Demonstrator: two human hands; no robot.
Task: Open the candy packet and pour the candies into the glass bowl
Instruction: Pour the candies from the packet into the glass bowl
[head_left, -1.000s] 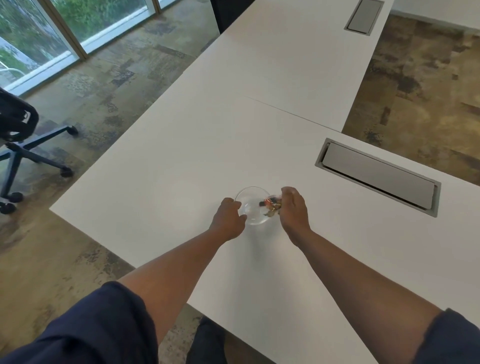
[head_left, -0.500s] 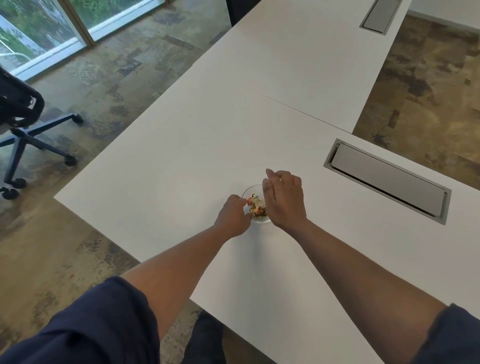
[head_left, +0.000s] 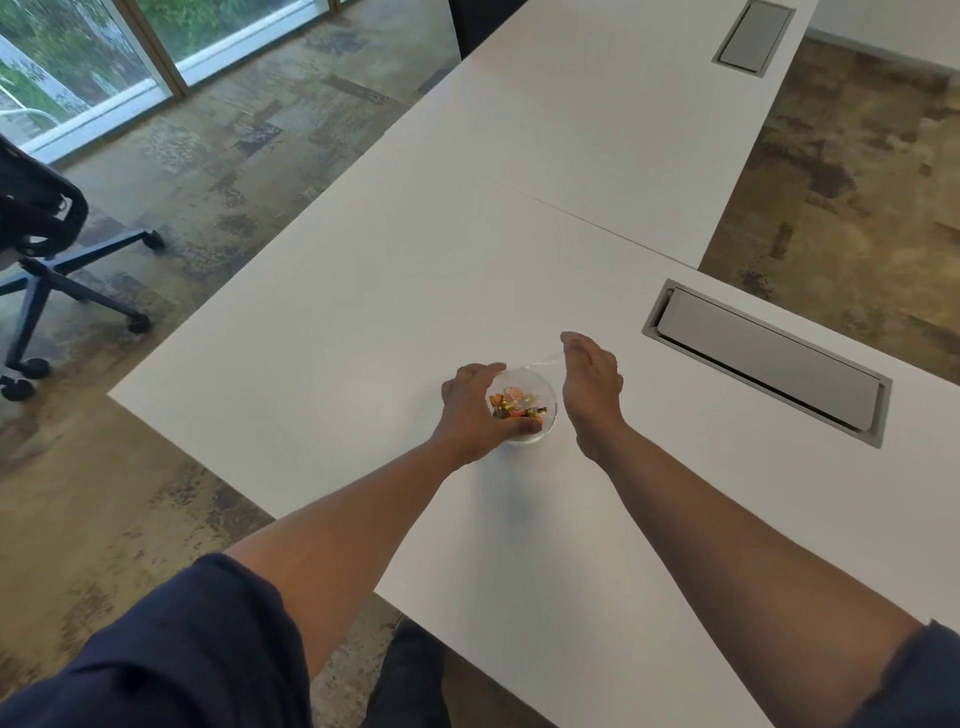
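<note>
— What's your left hand (head_left: 475, 402) doing?
— It's curled round the left wall of the glass bowl (head_left: 540, 434), which stands upright on the white table (head_left: 322, 338), mouth up, with the candies (head_left: 517, 405) heaped inside.
— And the right?
— My right hand (head_left: 592, 384), just beside the bowl, pinches the clear candy packet (head_left: 545, 359), its long axis slanting up-right from the rim.

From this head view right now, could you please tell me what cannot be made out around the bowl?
- Glass bowl: its left rim and wall are hidden by the left hand.
- Candies: too small to count or tell the kinds.
- Clear packet: only a faint edge shows beside the right hand, which covers the rest; whether it is empty cannot be told.
- Right hand's palm and fingertips face away.
</note>
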